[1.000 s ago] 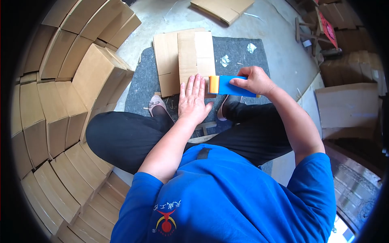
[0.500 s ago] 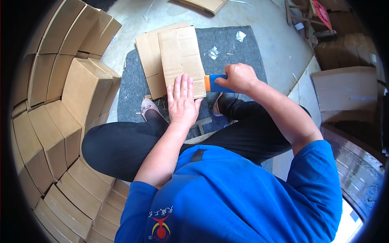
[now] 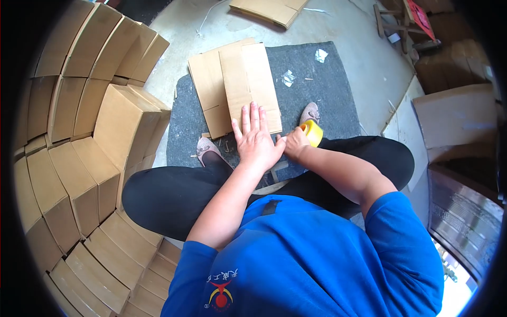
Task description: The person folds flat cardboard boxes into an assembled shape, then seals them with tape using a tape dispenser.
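Observation:
A flattened cardboard box (image 3: 259,74) lies on top of another piece of flat cardboard (image 3: 208,79) on a dark grey mat (image 3: 311,79). My left hand (image 3: 256,143) rests on the near end of the upper box, fingers stretched out and palm down. Close beside it, at the box's near right corner, my right hand (image 3: 296,143) is closed around a tape dispenser whose yellow tape roll (image 3: 315,133) shows beyond the knuckles. The dispenser's handle is hidden by the hand.
Stacked cardboard boxes (image 3: 127,111) wall in the left side. More flat cardboard (image 3: 269,11) lies on the concrete floor ahead, and a large carton (image 3: 457,119) stands at the right. Scraps of clear film (image 3: 288,78) lie on the mat. My shoes (image 3: 310,113) flank the cardboard.
My right hand has swung the tape dispenser from the box's right edge down and toward me, turning it so the yellow roll shows. The left hand stays flat on the box.

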{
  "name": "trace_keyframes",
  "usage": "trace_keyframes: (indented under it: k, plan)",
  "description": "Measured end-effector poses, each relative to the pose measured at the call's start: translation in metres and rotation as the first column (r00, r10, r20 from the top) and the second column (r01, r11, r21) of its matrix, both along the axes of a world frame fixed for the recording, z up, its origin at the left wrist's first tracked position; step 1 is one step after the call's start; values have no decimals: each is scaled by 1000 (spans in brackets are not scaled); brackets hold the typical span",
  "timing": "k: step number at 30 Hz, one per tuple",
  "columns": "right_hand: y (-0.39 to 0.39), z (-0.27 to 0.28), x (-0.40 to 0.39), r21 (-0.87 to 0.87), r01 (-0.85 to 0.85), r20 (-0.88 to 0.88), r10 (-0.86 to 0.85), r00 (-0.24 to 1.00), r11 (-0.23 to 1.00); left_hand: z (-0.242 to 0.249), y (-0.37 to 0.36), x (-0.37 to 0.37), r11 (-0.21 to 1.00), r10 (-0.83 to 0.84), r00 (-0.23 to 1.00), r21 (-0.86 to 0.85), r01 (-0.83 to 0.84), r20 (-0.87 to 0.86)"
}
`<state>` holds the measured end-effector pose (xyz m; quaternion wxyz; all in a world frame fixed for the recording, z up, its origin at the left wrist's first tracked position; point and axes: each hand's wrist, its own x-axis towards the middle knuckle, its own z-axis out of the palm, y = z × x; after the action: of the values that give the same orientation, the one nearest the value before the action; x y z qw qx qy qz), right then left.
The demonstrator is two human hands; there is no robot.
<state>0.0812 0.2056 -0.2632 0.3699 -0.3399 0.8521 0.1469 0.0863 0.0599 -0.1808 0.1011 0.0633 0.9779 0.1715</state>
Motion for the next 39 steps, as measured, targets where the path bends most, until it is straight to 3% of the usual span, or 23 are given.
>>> trace_keyframes:
  k: [1,3,5,7,9,12,13,14,17,19,22,23,24,26,31,36,37,38,39]
  plan:
    - [-6,13,2,-13,-9,68,10,998,1000,10,1,-10,997,34,999,71,-34,13]
    - [-18,40,5,-89,166,106,-157,982,982,27,-3,-40,978,104,994,182,-100,-13]
    - [-29,60,-3,-192,384,204,-346,916,903,14,-18,-112,969,102,990,236,-77,-94]
    - [-35,59,-8,-203,481,238,-433,869,853,-10,-27,-160,989,71,945,144,-25,-321]
    - [-37,72,-12,-217,568,249,-517,819,794,-33,-38,-194,998,64,963,43,-55,-261]
    - [-20,85,-29,-157,658,228,-622,750,736,-12,-58,-204,988,150,980,-22,-154,-131]
    - [-7,88,-39,-153,681,219,-647,730,716,2,-60,-199,956,279,946,-40,-289,-166]
    - [4,95,-52,-126,700,178,-678,713,703,-2,-72,-194,947,317,926,24,-319,-206]
    - [37,107,-95,-97,681,69,-677,733,726,-26,-116,-178,917,397,871,155,-367,-289]
    - [46,121,-116,-103,615,-15,-619,785,782,-40,-133,-160,789,557,830,339,-512,-42]
    - [48,121,-141,-48,540,-115,-542,833,840,-69,-124,-127,639,705,709,456,-619,-26]
    - [49,118,-144,-50,536,-117,-538,835,842,-88,-122,-123,492,755,651,586,-644,82]
    - [50,115,-146,-41,515,-149,-515,844,856,-84,-118,-126,486,759,647,591,-644,80]
    - [54,111,-150,-7,513,-161,-508,846,858,-77,-113,-119,313,785,584,682,-661,206]
    - [71,165,-167,-53,622,-259,-612,747,781,-75,-116,-117,286,751,610,709,-645,252]
    - [75,209,-156,-203,626,-360,-652,667,753,-76,-118,-87,311,904,426,746,-589,-40]
    - [74,213,-154,-246,623,-379,-666,643,742,-81,-126,-83,240,883,464,778,-580,73]
    - [74,212,-154,-245,621,-381,-663,644,744,-85,-128,-76,237,884,461,779,-580,74]
    - [76,209,-154,-241,594,-405,-635,657,768,-80,-126,-64,330,845,532,720,-611,64]
